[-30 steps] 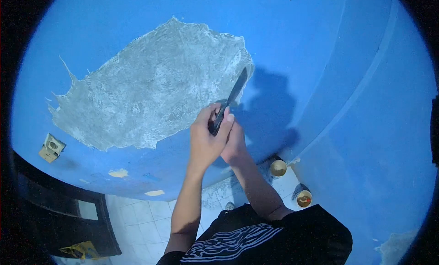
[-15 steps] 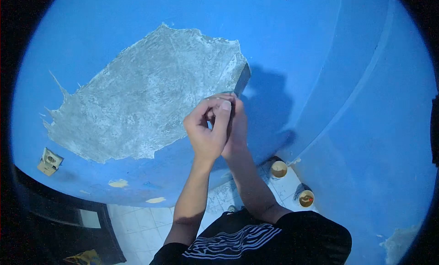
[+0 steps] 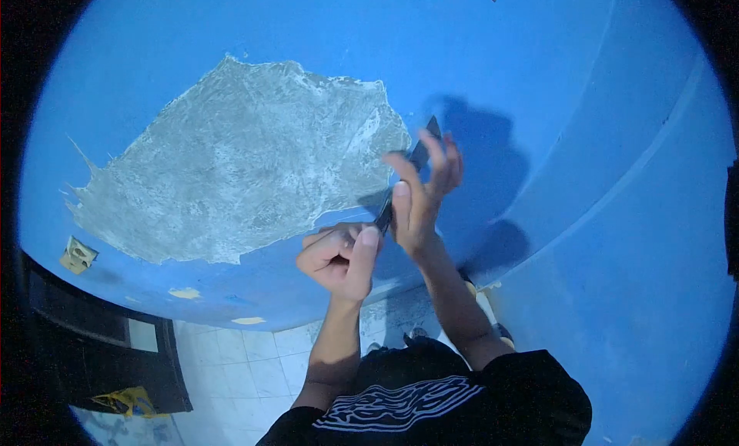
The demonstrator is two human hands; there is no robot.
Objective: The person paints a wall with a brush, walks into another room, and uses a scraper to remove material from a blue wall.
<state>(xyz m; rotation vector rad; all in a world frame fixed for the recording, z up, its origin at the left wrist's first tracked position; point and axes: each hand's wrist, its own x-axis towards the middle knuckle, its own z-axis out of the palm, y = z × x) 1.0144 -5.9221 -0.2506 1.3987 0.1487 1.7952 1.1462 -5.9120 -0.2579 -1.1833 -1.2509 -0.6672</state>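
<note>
Before a blue wall (image 3: pixel 331 26), a broad grey patch (image 3: pixel 231 161) of bare, ragged-edged plaster spreads across the left and middle of the scene. At its lower right, the person's left hand (image 3: pixel 332 259) curls closed, thumb and fingers pinching the near end of a dark flat-bladed tool (image 3: pixel 419 155). The tool slants up and away to the right, its far tip just beside the patch's right edge. Farther along it, the right hand (image 3: pixel 422 203) is spread wide, thumb against the tool, fingers raised around the blade. The step in hand looks like a change of grip; a next move would call for the right fingers to settle and leave the blade free. Whether the blade touches the wall cannot be told.

Around them, at far left, stand a dark door or cabinet (image 3: pixel 77 323) with a crumpled yellow item (image 3: pixel 127 402) at its foot, then a pale wall fitting (image 3: pixel 78 255) and white floor tiles (image 3: pixel 231 369). On the right, the right forearm (image 3: pixel 458 307) partly hides a container (image 3: pixel 508 341) on the floor, and a shadow (image 3: pixel 493 142) darkens the wall beside the blade, a likely hindrance to seeing the patch's edge.
</note>
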